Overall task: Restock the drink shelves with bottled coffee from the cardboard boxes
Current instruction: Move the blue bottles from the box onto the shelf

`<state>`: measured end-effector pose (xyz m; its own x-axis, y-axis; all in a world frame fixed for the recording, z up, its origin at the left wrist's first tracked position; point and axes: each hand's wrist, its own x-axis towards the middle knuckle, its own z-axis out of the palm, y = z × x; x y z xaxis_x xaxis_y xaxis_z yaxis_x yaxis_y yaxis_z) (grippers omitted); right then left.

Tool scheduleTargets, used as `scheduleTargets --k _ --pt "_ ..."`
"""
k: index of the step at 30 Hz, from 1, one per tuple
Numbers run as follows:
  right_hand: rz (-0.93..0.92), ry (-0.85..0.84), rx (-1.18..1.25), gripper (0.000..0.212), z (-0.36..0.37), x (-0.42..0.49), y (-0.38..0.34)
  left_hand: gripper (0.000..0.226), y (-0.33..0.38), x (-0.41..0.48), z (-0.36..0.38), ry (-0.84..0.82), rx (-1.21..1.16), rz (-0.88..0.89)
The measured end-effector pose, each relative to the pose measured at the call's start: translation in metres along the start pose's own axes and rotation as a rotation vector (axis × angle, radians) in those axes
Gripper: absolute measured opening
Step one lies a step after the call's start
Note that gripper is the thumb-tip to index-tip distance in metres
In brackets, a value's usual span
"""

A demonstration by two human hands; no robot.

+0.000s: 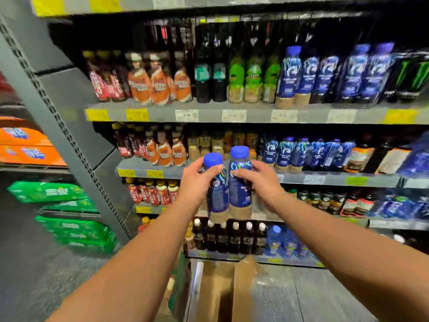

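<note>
I hold two blue-capped coffee bottles upright, side by side, in front of the drink shelves. My left hand (pixel 197 184) grips the left bottle (pixel 217 198) around its upper body. My right hand (pixel 257 182) grips the right bottle (pixel 240 196), which stands slightly higher. Both bottles have blue labels and a beige band of coffee showing at the bottom. Matching blue bottles stand on the top shelf (pixel 308 75) and on the second shelf (pixel 299 154), right of centre. An open cardboard box (pixel 222 289) sits on the floor below my arms; its contents are hidden.
The shelf rows (pixel 255 116) hold orange, red, black and green bottles and green-marked cans (pixel 411 75) at the far right. A grey perforated upright (pixel 58 126) bounds the shelving on the left. Green (pixel 76 231) and orange (pixel 23 145) cases are stacked beyond it.
</note>
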<state>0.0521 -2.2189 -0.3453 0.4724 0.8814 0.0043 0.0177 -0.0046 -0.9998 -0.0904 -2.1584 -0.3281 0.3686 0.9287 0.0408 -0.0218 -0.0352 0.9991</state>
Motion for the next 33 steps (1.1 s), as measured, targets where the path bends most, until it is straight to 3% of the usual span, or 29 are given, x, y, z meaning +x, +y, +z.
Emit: scheduleTargets --k 9,19,22,27,33 --pt "-0.042 0.077 0.023 0.028 -0.044 -0.006 -0.071 0.013 0.07 0.006 0.057 -0.077 -0.057 0.044" --pt "0.026 0.145 0.025 0.074 -0.063 0.026 -0.116 0.01 0.113 0.055 0.09 -0.136 0.042 0.179" --pt "-0.011 0.158 -0.024 0.059 -0.066 0.03 -0.129 0.006 0.127 0.068 0.099 -0.165 0.067 0.267" --pt "-0.081 0.216 0.015 0.035 -0.075 0.029 -0.15 0.033 0.14 0.089 0.115 -0.242 -0.047 0.253" --pt "-0.109 0.378 -0.039 0.046 -0.106 0.047 -0.159 0.021 0.147 0.115 0.14 -0.352 -0.117 0.258"
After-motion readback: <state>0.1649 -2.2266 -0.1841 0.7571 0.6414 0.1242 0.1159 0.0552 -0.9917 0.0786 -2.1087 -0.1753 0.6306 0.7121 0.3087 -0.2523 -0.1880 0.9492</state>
